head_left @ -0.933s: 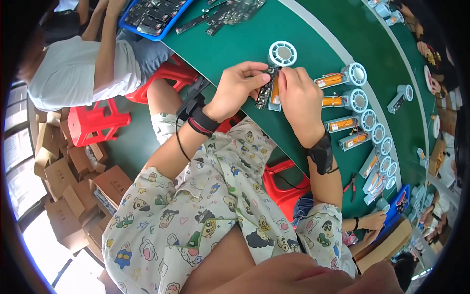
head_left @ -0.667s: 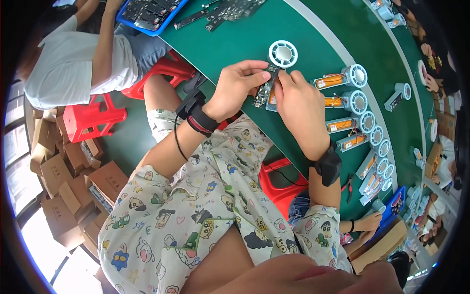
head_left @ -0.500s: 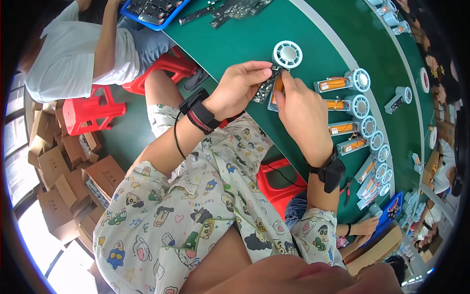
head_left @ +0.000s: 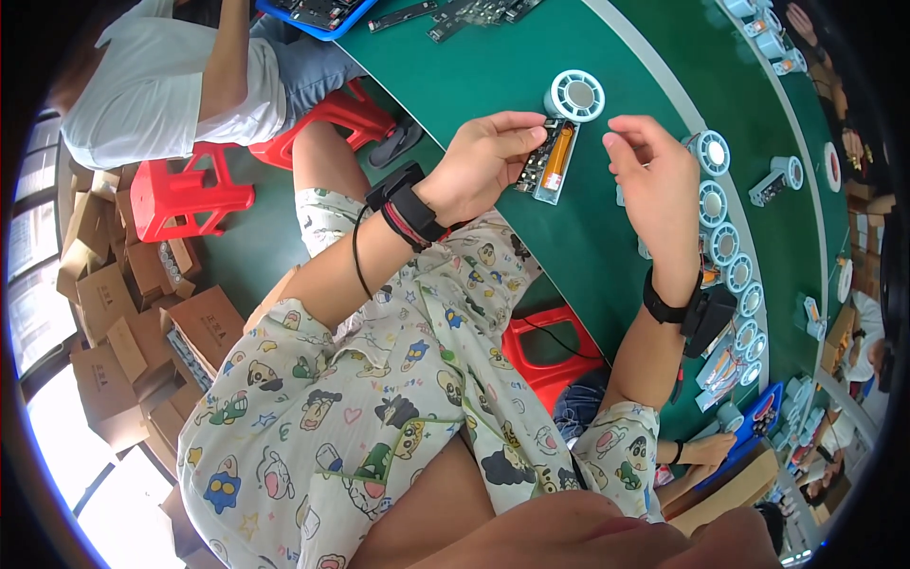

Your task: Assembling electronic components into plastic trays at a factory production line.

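A light-blue handheld fan housing [head_left: 579, 96] with a round head lies on the green table in front of me. Along its open handle rests an orange battery [head_left: 560, 156]. My left hand [head_left: 488, 161] pinches a black circuit board [head_left: 536, 157] by its upper end, beside the battery. Whether the board touches the housing I cannot tell. Away to the right, my right hand [head_left: 654, 175] hovers over the table, with thumb and fingers curled a little apart and nothing visible between them.
Several more fan housings [head_left: 724, 244] line the table's right side, partly behind my right arm. A blue bin [head_left: 329, 31] of boards and some loose boards [head_left: 464, 17] are at the far edge. Red stools [head_left: 180, 197], cardboard boxes [head_left: 100, 303] and a seated person [head_left: 171, 81] are at left.
My right hand has let go of the handle area and moved right, uncovering the battery. My left hand still pinches the board. The whole view has shifted slightly.
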`<state>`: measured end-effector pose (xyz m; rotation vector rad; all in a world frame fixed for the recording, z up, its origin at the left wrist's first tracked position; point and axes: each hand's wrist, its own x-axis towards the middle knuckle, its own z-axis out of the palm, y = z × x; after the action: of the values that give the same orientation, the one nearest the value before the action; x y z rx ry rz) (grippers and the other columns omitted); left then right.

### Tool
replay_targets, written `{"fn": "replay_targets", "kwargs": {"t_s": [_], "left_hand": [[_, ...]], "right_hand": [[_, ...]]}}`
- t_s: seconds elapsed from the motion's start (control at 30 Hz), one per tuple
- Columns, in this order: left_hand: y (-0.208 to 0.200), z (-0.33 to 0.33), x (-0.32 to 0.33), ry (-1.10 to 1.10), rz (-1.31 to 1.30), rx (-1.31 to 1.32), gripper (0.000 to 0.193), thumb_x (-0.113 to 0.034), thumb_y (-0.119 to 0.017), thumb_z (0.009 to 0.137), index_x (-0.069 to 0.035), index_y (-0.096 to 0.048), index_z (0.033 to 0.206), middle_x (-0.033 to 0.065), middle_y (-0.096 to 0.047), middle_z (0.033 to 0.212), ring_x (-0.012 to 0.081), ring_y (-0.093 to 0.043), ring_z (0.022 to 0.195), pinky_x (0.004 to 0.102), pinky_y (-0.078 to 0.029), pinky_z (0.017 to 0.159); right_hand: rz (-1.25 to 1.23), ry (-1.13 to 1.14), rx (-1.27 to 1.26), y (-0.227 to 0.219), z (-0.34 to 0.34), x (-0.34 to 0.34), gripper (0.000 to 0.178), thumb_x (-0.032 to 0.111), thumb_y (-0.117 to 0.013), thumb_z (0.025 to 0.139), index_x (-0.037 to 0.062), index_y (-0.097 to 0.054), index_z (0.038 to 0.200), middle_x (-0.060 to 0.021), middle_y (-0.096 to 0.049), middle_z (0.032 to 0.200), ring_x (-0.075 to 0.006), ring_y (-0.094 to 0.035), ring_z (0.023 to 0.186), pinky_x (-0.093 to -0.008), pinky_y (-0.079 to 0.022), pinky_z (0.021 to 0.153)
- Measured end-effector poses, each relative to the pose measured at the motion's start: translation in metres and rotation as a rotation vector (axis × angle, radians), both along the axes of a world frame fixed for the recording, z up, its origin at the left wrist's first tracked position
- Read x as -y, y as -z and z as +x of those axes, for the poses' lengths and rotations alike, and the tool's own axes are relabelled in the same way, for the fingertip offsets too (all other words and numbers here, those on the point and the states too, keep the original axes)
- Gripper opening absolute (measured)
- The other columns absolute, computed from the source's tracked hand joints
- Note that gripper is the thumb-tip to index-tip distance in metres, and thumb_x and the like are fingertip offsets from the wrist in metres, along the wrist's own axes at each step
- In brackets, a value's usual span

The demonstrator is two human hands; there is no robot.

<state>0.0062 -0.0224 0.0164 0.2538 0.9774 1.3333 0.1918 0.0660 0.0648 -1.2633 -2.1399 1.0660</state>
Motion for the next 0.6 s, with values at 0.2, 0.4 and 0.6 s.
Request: {"fn": "replay_targets", "kwargs": {"t_s": [0.2,0.4,0.6], "left_hand": [[0.008,0.000,0.001,0.002,0.021,-0.060,0.029,-0.010,-0.065,0.098,0.006,-0.057,0.122,0.0115,-0.066,0.111,0.0177,-0.067,0.094,0.0319,-0.058,0.080],[0.010,-0.006,0.001,-0.004,0.019,-0.213,0.028,-0.008,-0.063,0.098,0.003,-0.057,0.122,0.0111,-0.067,0.108,0.0168,-0.067,0.094,0.0300,-0.056,0.075],[0.023,-0.013,0.004,-0.076,0.191,-0.730,0.023,-0.002,-0.059,0.097,0.001,-0.059,0.120,0.0095,-0.064,0.110,0.0180,-0.065,0.098,0.0290,-0.054,0.082]], "right_hand": [[-0.034,-0.112,0.225,0.000,-0.007,0.005,0.027,0.022,-0.070,0.091,-0.0004,-0.068,0.106,-0.0164,-0.069,0.077,-0.0246,-0.067,0.067,-0.0343,-0.052,0.063],[-0.098,-0.265,0.431,-0.002,-0.026,0.026,0.041,0.035,-0.074,0.086,-0.0032,-0.065,0.095,-0.0198,-0.068,0.073,-0.0342,-0.068,0.067,-0.0420,-0.053,0.063],[0.000,-0.165,0.568,0.004,-0.037,0.035,0.045,0.039,-0.073,0.084,-0.0048,-0.061,0.086,-0.0249,-0.067,0.073,-0.0431,-0.067,0.069,-0.0517,-0.053,0.064]]}}
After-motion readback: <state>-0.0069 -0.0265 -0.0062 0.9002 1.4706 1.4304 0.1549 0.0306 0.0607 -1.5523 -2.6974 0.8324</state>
